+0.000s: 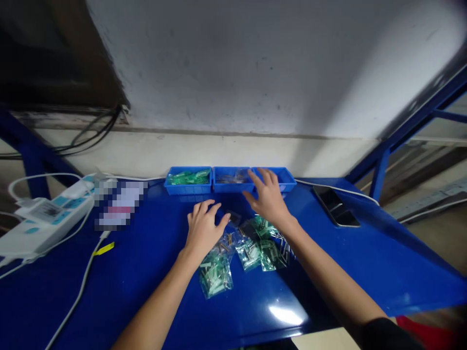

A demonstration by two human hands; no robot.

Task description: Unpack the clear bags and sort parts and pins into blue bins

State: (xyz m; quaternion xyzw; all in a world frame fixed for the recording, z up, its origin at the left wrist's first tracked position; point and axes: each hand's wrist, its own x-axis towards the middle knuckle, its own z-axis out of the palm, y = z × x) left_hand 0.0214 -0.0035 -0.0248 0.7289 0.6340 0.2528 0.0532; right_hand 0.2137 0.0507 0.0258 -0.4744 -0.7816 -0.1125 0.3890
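My left hand (203, 228) rests on the blue table (153, 272), fingers curled down over a small clear packet (233, 217); what it grips is hard to see. My right hand (268, 197) hovers with fingers spread near the middle blue bin (232, 185) and the right blue bin (282, 181), holding nothing. Several clear bags of green and metal parts (248, 253) lie between my forearms. The left blue bin (188, 180) holds green parts.
A white power strip (44, 218) with cables lies at the left, next to a blurred label (118, 204). A dark phone (335, 206) lies at the right. A blue frame post (379, 175) and the wall stand behind the bins.
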